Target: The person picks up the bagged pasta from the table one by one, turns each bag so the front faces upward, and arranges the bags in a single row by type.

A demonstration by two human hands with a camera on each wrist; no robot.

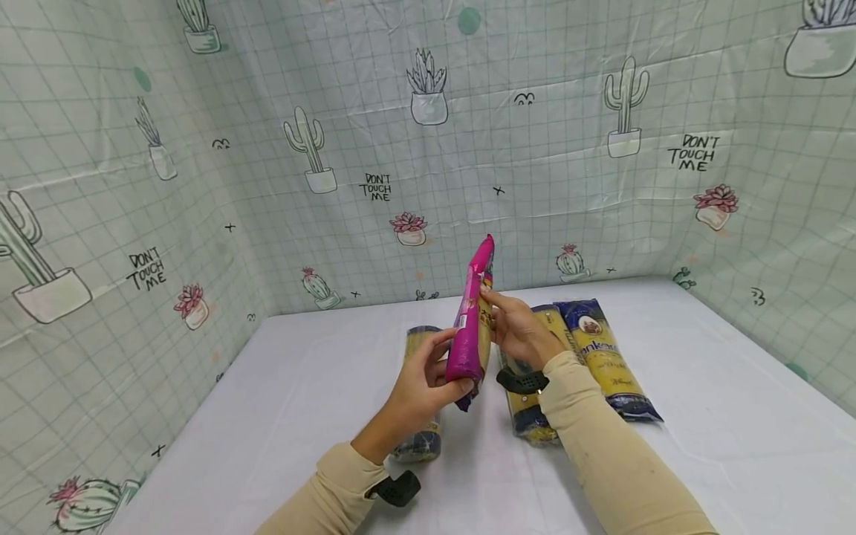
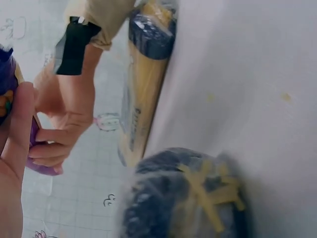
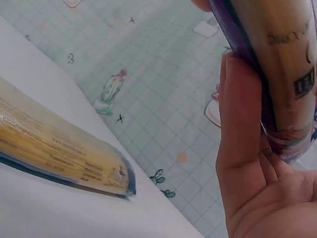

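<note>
Both hands hold up a pasta packet point(image 1: 466, 342) with a magenta side and a see-through yellow front, tilted upright above the table. My left hand point(image 1: 416, 386) grips its lower end, thumb under the near edge. Higher up, my right hand point(image 1: 518, 327) holds the far right side. In the right wrist view, dry pasta shows through the packet's window point(image 3: 282, 64), with the right fingers along its edge. Beneath the left hand lies a yellow and dark blue pasta packet point(image 1: 423, 442), partly covered by it. A second such packet point(image 1: 524, 405) lies under the right wrist, partly hidden.
Further right, another yellow and blue pasta packet point(image 1: 605, 364) lies slanted beside the second one. All rest on a white-covered table point(image 1: 321, 371). A cactus-print sheet point(image 1: 348, 111) rises behind and along the sides.
</note>
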